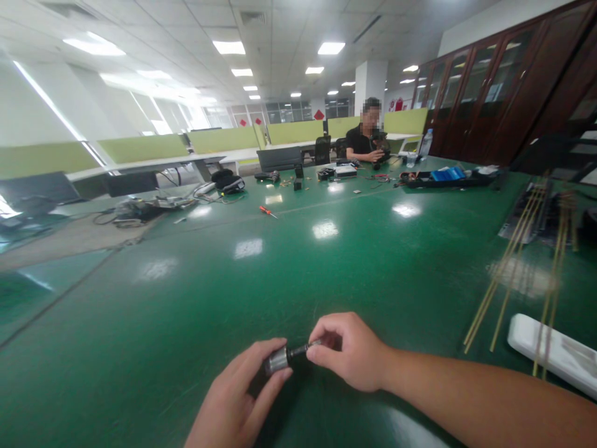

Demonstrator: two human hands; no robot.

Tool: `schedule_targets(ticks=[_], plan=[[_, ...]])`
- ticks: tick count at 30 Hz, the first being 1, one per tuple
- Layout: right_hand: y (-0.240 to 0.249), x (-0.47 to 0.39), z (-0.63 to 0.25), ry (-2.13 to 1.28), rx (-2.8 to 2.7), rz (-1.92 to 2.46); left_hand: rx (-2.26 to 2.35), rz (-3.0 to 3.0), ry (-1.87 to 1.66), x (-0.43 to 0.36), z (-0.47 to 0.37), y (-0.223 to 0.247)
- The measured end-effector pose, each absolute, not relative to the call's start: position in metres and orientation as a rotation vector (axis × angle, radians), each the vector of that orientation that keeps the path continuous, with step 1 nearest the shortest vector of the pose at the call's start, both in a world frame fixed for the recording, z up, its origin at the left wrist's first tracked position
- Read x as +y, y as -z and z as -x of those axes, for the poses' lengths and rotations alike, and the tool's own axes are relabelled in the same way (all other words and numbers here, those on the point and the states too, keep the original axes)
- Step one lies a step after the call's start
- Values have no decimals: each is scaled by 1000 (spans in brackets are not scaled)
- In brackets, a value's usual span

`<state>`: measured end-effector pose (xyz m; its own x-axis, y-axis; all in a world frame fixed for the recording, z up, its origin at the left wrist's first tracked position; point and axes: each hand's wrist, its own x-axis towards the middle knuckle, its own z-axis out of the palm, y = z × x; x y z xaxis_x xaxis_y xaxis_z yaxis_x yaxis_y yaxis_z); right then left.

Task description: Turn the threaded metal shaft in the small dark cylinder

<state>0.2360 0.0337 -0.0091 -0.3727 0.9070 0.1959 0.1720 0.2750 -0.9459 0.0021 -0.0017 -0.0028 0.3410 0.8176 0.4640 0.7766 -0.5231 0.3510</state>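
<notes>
Just above the green tabletop (pixel 280 274), my left hand (pixel 242 392) grips a short silver metal cylinder (pixel 278 360) between thumb and fingers. A thin dark rod (pixel 297 351) sticks out of the cylinder's right end, in line with it. My right hand (pixel 349 351) pinches the far end of this rod between thumb and index finger. Its tip is partly hidden by those fingers, and I cannot tell what kind of part the whole piece is.
An orange-handled screwdriver (pixel 267 211) lies farther back. Long thin yellowish sticks (pixel 506 267) and a white case (pixel 555 348) are at right. A black tray with blue material (pixel 448 174) stands back right. Across the table sits a person (pixel 361 143) holding a dark object. Cables (pixel 130 211) lie left.
</notes>
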Motion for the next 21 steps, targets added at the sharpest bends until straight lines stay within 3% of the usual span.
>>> schedule_targets(ticks=[21], plan=[[8, 34, -235, -1160, -1740, 995, 1531, -2453, -929, -2, 2, 5]])
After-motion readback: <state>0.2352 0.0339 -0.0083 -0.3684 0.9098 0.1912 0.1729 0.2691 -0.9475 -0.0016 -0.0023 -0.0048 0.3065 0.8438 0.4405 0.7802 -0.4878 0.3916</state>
